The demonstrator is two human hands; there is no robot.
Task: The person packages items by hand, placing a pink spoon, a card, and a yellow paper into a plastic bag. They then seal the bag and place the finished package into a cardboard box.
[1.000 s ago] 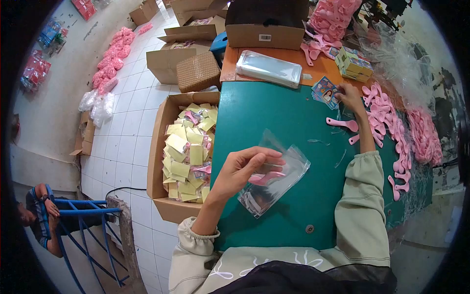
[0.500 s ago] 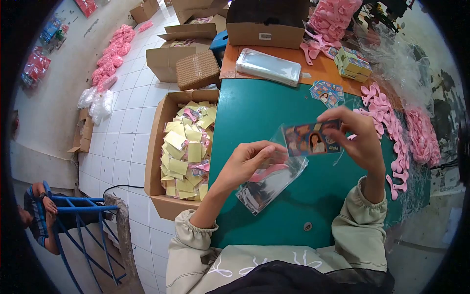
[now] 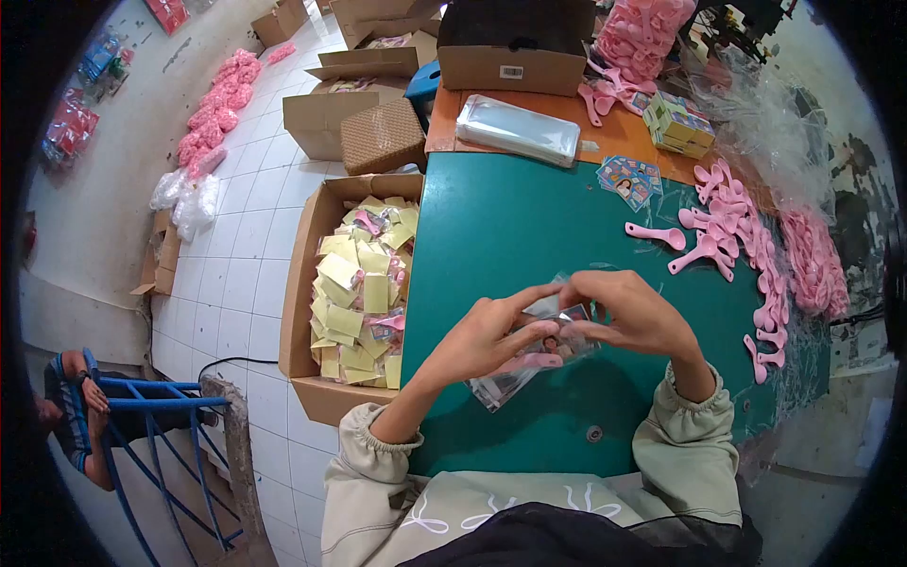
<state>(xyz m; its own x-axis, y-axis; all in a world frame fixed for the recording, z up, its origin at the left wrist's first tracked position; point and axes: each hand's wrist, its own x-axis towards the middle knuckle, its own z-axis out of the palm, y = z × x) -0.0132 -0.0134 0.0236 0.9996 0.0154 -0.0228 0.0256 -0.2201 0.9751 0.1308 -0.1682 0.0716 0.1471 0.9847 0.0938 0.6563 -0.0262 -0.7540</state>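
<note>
The left hand (image 3: 487, 340) pinches a clear bag (image 3: 546, 308), a pink spoon (image 3: 532, 362) below its thumb, while the right hand (image 3: 631, 307) grips a card (image 3: 556, 346) there, its depth in the bag hidden; spreading the mouth and keeping the card flat should spare the corners. More spoons (image 3: 727, 213) lie on the green worktop (image 3: 510, 227); a carton (image 3: 299, 312) of packets (image 3: 342, 274) stands beside its left edge, tiled floor (image 3: 266, 236) beyond.

We're up on the person's head, looking forward and down, close above the left hand (image 3: 484, 338) and right hand (image 3: 635, 307) at centre frame, table (image 3: 510, 222) beneath, floor (image 3: 269, 222) stretching up the left.
</note>
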